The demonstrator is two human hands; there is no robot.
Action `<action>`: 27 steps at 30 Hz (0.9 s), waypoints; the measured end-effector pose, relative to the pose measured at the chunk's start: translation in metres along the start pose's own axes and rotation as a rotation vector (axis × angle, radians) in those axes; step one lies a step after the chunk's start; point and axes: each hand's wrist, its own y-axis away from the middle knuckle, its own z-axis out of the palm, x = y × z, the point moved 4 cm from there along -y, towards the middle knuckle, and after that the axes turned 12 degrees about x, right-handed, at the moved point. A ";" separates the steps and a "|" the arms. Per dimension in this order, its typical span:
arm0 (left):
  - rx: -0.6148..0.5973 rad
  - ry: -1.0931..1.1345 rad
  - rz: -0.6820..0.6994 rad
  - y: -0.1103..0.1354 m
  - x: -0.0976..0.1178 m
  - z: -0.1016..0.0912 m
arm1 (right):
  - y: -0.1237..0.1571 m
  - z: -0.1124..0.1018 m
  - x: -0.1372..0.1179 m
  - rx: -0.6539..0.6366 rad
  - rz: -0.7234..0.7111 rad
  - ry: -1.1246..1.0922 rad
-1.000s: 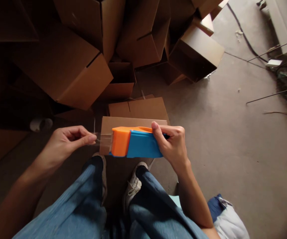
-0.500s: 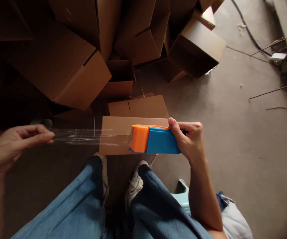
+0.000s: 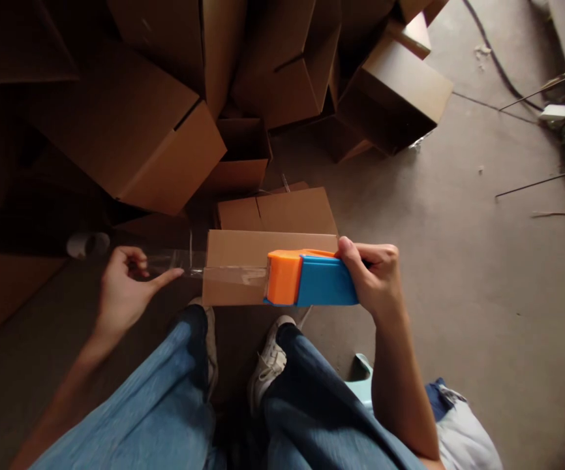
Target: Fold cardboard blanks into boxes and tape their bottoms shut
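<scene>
One strip of clear tape [image 3: 214, 274] was out of the tape dispenser [image 3: 312, 281] and stretched left to right between your hands, uncut as far as I could see. Your right hand [image 3: 374, 277] had its grip clamped round the blue rear end of the dispenser, whose orange nose pointed left. Your left hand [image 3: 123, 290] had its grip closed on the free end of the tape, fingers curled over it and thumb pointing right along it.

The strip ran across the near face of the brown cardboard box [image 3: 243, 251] that stood on the floor [image 3: 458, 274] just beyond your shoes [image 3: 269, 362]. From above I could not tell whether the tape touched the cardboard or hung just clear of it. Its left part overshot the box's left edge and hung in the air.

By my judgement, the drawing-out was done, and what remained was laying the strip down, smoothing it flat and tearing it off at the orange nose. No other tape showed on that face.

Just beyond stood a second box [image 3: 282, 209] with its flaps shut. A loose pile of boxes [image 3: 136, 130] filled the far left, and a small white roll [image 3: 87, 243] lay at its foot.
</scene>
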 end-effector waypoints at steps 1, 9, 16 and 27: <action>0.036 0.003 0.003 0.003 -0.002 0.004 | 0.001 -0.001 0.001 0.004 -0.002 -0.007; 0.023 0.035 0.023 0.011 -0.007 0.027 | 0.005 -0.007 0.011 0.017 0.031 -0.043; -0.065 0.104 -0.057 0.010 -0.014 0.046 | 0.004 -0.008 0.015 0.022 0.063 -0.056; -0.028 0.087 0.025 0.014 -0.008 0.055 | -0.003 -0.010 0.022 -0.005 0.098 -0.133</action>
